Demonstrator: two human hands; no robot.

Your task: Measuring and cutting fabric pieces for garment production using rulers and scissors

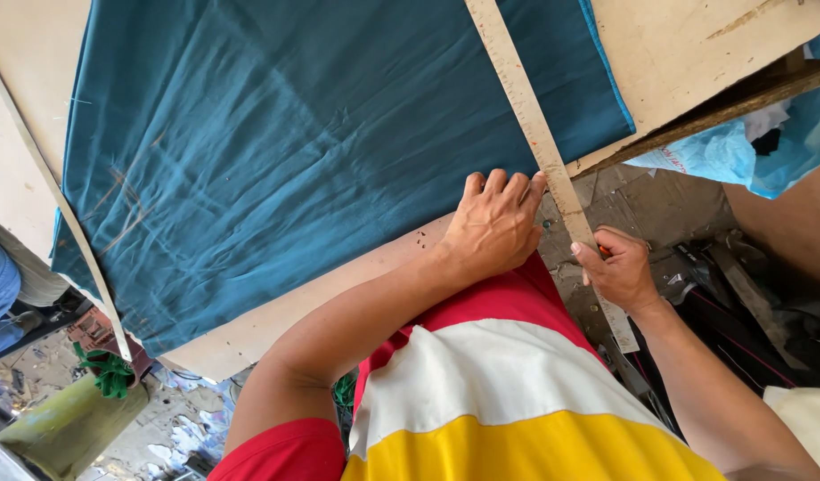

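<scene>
The cloth is plain dark teal. The ruler is pale tan wood. The table is cream. The shirt has red, white and yellow stripes. The plastic bag is light blue.

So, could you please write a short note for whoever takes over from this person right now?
Left hand: flat on the near edge of the teal cloth, pressing beside the ruler.
Right hand: pinching the ruler's near end, a small orange piece between its fingers.
The cloth lies spread on the pale table, the ruler laid across its right part.
No line along the ruler can be made out on the cloth.
</scene>
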